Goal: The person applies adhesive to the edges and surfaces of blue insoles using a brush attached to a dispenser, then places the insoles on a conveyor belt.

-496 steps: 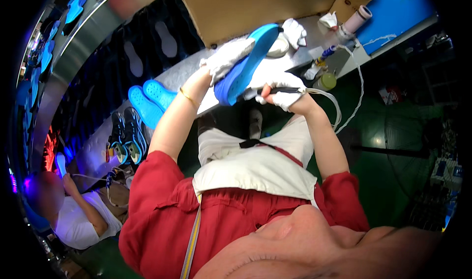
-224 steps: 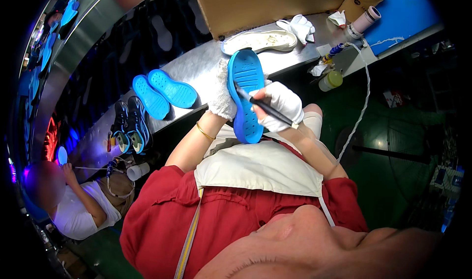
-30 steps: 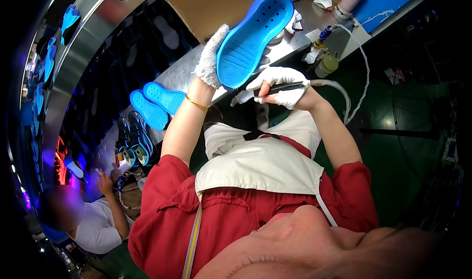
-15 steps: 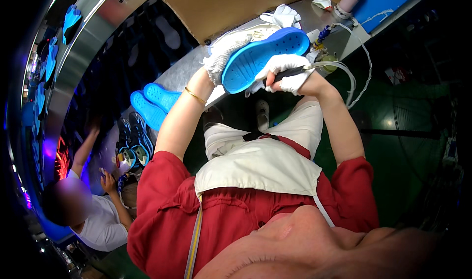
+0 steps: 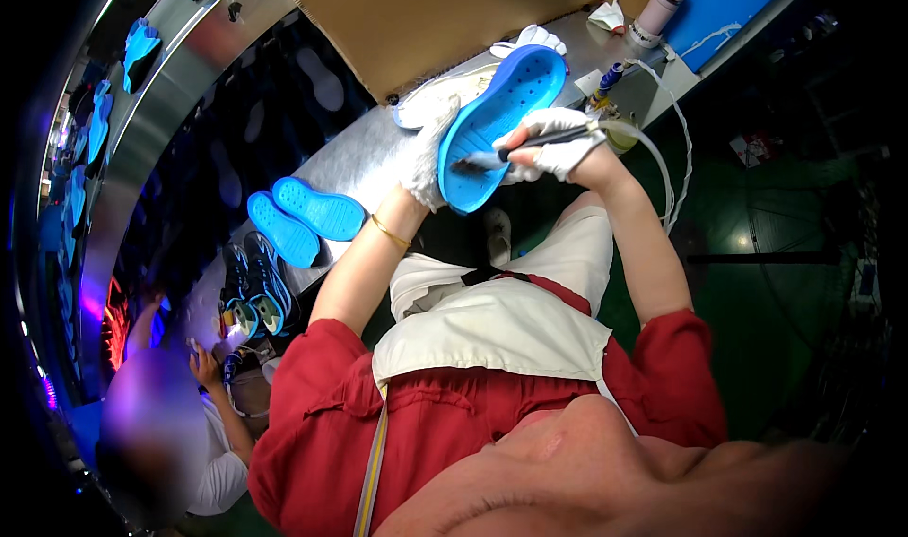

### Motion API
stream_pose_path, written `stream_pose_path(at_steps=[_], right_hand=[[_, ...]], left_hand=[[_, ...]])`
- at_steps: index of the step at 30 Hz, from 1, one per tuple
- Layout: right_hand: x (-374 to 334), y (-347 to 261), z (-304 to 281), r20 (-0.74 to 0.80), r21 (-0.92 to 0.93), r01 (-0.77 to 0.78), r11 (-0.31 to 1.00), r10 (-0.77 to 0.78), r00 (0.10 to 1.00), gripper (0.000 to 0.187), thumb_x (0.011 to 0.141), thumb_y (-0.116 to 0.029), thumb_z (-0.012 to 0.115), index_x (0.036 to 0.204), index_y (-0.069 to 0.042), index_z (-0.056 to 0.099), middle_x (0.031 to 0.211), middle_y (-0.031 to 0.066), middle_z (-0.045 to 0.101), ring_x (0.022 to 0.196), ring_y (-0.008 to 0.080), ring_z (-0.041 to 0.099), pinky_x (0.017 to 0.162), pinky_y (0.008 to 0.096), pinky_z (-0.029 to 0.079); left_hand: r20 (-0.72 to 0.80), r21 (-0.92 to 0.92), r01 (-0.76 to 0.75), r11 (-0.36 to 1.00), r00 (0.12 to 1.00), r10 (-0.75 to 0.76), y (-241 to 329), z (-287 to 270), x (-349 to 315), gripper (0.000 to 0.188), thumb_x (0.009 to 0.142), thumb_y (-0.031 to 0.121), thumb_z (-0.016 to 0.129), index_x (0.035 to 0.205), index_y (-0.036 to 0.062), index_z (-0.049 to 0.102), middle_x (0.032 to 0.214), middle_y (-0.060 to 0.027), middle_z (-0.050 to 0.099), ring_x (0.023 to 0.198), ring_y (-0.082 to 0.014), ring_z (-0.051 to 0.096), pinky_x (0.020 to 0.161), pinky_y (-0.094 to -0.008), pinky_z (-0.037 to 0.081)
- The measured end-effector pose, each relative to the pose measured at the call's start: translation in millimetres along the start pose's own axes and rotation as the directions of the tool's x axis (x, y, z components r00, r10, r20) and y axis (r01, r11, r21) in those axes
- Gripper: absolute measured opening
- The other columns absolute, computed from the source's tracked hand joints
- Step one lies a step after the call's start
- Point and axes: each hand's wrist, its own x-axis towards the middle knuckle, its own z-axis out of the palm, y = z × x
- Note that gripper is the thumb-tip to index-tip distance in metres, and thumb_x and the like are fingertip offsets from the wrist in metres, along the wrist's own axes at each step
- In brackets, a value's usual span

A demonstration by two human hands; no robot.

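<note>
A blue shoe sole (image 5: pixel 515 97) is tilted up in front of me, its hollow inner face with small holes and ridges toward me. My left hand (image 5: pixel 426 164), in a white knit glove, is closed around its left edge. My right hand (image 5: pixel 558 145), in a white glove with bare fingertips, grips a brush (image 5: pixel 553 138) with a dark handle, joined to a pale tube (image 5: pixel 654 135). The brush's bristles lie against the inside of the sole's nearer end. Behind my left hand, a white sole-shaped piece (image 5: pixel 414 112) rests on the bench.
Two blue soles (image 5: pixel 326 212) and dark blue-trimmed shoes (image 5: pixel 270 280) stand on the metal bench to the left. A cardboard box (image 5: pixel 445 26), a white glove (image 5: pixel 534 39) and a pink bottle (image 5: pixel 660 9) are at the back. A co-worker (image 5: pixel 222 442) sits at lower left.
The sole has swung more upright and shifted slightly left and nearer. My right hand has moved the brush so that its bristles now show inside the sole. The co-worker has leaned nearer.
</note>
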Motion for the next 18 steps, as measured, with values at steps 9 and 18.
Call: stream_pose_path(at_steps=[9, 18], right_hand=[[20.9, 40.4, -7.5, -0.424, -0.311, 0.445, 0.840, -0.542, 0.726, 0.011, 0.080, 0.001, 0.068, 0.090, -0.003, 0.065, 0.084, 0.0065, 0.066, 0.073, 0.0125, 0.063, 0.065, 0.0264, 0.051], [-26.7, 2.4, 35.9, 0.110, -0.596, 0.557, 0.579, -0.628, 0.771, 0.023, 0.066, 0.008, 0.069, 0.085, -0.006, 0.066, 0.089, 0.0137, 0.065, 0.079, 0.0268, 0.064, 0.070, 0.0323, 0.053]], left_hand=[[0.107, -0.243, 0.099, 0.965, 0.991, -0.074, -14.6, -10.7, -12.9, 0.077, 0.090, 0.058, 0.044, 0.136, -0.0039, 0.037, 0.120, -0.0284, 0.054, 0.097, -0.0461, 0.060, 0.087, -0.0574, 0.050], [-0.097, 0.053, -0.148, 0.988, 0.984, 0.153, -12.9, -23.7, -21.4, 0.074, 0.092, 0.060, 0.036, 0.138, 0.0007, 0.037, 0.121, -0.0242, 0.056, 0.103, -0.0378, 0.061, 0.090, -0.0479, 0.051]])
